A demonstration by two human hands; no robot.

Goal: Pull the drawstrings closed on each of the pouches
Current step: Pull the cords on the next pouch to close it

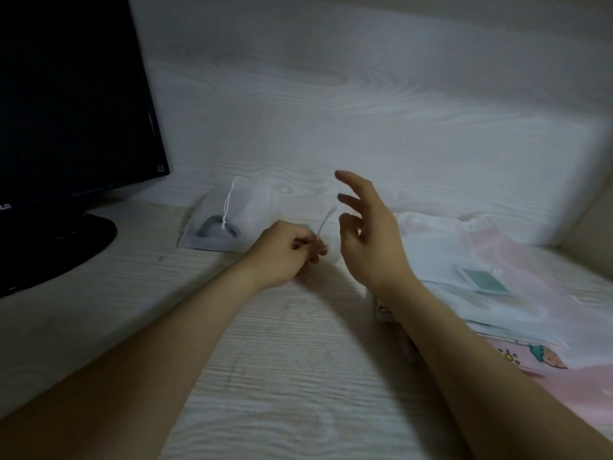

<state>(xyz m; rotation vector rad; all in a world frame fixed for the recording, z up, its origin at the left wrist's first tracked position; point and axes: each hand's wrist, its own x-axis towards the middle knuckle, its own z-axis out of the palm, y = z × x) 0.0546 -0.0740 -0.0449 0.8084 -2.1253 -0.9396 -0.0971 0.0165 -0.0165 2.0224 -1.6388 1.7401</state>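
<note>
The pale desk top (282, 376) and matching back panel (331, 111) show matt, streaked wood grain. The flat white drawstring pouch (255, 207) is sheer gauzy cloth with a twisted white cord (227, 202). The heap of white and pink pouches (464, 257) looks equally thin. A blurred white drawstring (324, 222) looks soft. The black monitor (66, 94) has smooth, faintly glossy plastic.
</note>
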